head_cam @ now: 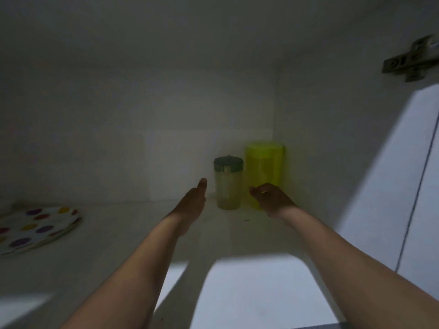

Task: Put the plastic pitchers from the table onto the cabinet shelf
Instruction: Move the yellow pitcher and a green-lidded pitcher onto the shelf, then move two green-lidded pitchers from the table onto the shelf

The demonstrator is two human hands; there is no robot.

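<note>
At the lower left of the frame a polka-dot plate (35,227) lies flat on the cabinet shelf (118,233), its dots purple, yellow and red. Moving toward the centre, the left hand (191,204) reaches in over the shelf with the palm turned inward and the fingers held straight and close together, gripping nothing; its fingertips end just left of the clear pitcher (228,184). That pitcher stands upright near the back wall, right of centre, with a grey-green lid on top. Directly to its right, and just beside it, stands the taller yellow-green pitcher (264,167), also upright, set into the rear right corner of the shelf. The right hand (270,198) sits low in front of this yellow-green pitcher, fingers loosely curled and empty; whether it touches the pitcher cannot be told through the blur. At the upper right a metal door hinge (411,60) is fixed to the side wall.
</note>
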